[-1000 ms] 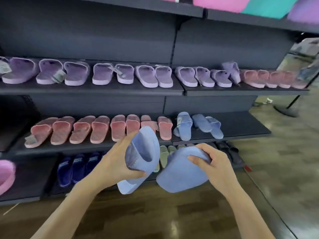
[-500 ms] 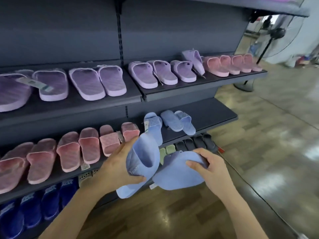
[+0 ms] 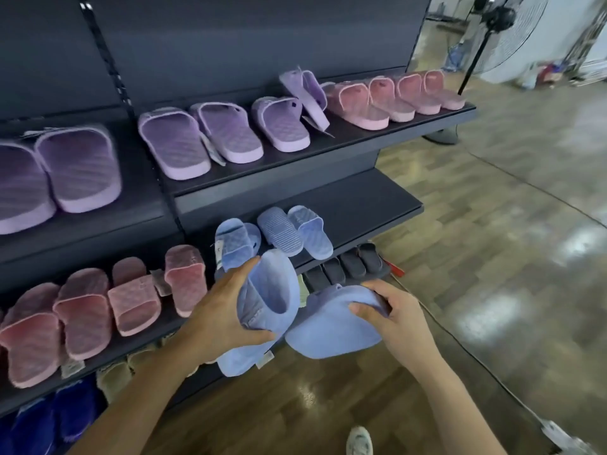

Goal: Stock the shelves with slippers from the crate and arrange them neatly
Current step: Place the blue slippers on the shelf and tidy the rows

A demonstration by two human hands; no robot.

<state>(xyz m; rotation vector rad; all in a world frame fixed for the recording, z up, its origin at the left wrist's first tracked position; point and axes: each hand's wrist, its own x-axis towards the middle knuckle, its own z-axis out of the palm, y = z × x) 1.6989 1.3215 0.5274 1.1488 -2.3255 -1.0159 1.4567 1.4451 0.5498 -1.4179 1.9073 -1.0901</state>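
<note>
1. Left hand (image 3: 226, 310) grips the first blue slipper (image 3: 272, 300) round its strap, with a finger along the top and the thumb beneath. One end hangs toward lower centre of frame.
2. Right hand (image 3: 399, 320) holds the second blue slipper (image 3: 328, 330) sole-up. The thumb presses on the sole and the fingers wrap over the far edge. The two slippers touch or nearly touch at frame centre; cannot tell which.
3. Both are in the air just in front of the middle shelf (image 3: 377, 205), below the shelved blue slippers (image 3: 279, 231). Bare shelf lies right of those.
4. Risk: the shelved blue slippers sit untidily, one sole-up and one overlapping its neighbour. Sliding the new pair in beside them could knock them askew or push one off the front edge.
5. Risk: the second blue slipper is upside down and likely needs turning before it goes down. Turned one-handed from an edge grip, it could drop to the floor.
6. Risk: a lilac slipper (image 3: 307, 93) on the upper shelf, upper centre, stands tilted against its neighbours. A bump to the shelving might tip it.
7. Hidden: the crate is not in view. The right fingertips are out of sight behind the second blue slipper. The pink slippers (image 3: 131, 300) at lower left are blurred and their tags unreadable. The arms cover much of the bottom shelf. The fan (image 3: 505, 37) at upper right is cut by the frame.
</note>
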